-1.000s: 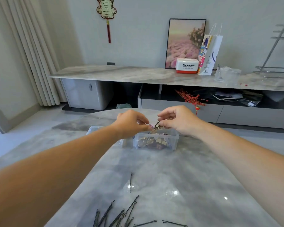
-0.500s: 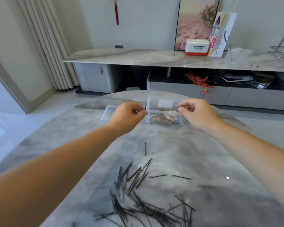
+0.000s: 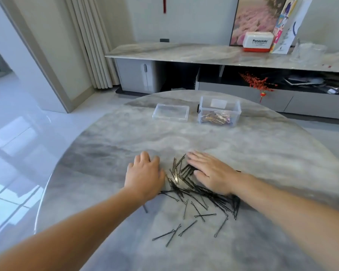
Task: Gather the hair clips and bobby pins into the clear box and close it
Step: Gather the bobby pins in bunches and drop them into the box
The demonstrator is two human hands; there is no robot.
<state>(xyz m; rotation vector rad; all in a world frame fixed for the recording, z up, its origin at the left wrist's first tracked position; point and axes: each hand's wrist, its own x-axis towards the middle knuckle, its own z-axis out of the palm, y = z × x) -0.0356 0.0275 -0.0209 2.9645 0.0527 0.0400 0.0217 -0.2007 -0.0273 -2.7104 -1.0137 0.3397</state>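
Hands (image 3: 145, 175) (image 3: 213, 173) flanking bobby pins (image 3: 192, 190)

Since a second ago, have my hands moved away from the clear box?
Yes. Both hands, left and right, have pulled back from the clear box toward you, now flanking the bobby pins.

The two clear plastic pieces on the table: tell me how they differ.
The box is tall and holds hair clips; the lid is shallow and empty. The box sits right, the lid left, apart. Both are clear, rectangular, and rest on the marble table.
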